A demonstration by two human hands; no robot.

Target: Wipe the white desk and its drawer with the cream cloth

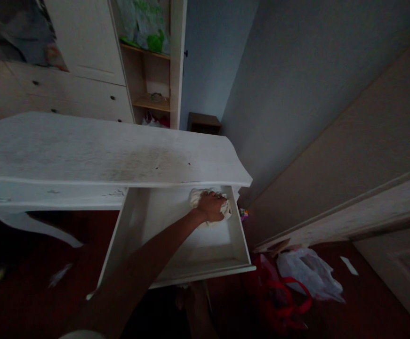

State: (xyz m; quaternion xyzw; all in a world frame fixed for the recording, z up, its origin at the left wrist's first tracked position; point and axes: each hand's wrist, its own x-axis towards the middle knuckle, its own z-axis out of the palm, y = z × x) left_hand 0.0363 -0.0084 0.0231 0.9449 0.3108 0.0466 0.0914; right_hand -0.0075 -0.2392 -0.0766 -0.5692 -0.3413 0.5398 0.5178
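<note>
My left hand (212, 207) presses a crumpled cream cloth (226, 210) onto the bottom of a white drawer (165, 207), near its back right corner. Its fingers are curled over the cloth. The left forearm crosses the drawer from the lower left. Below the drawer's front edge, my right hand (188, 297) is dim and partly hidden. It appears closed against the drawer front, with a bit of something pale at its top. Pulled out of a white dressing table (205, 157), the drawer holds only the cloth. Dark smudges mark the tabletop.
Behind the table stands a white wardrobe (84, 52) with an open shelf section holding plastic bags (148, 28). A grey wall (278, 94) runs along the right. On the dark red floor lie a red bag (285, 301) and a white plastic bag (307, 273).
</note>
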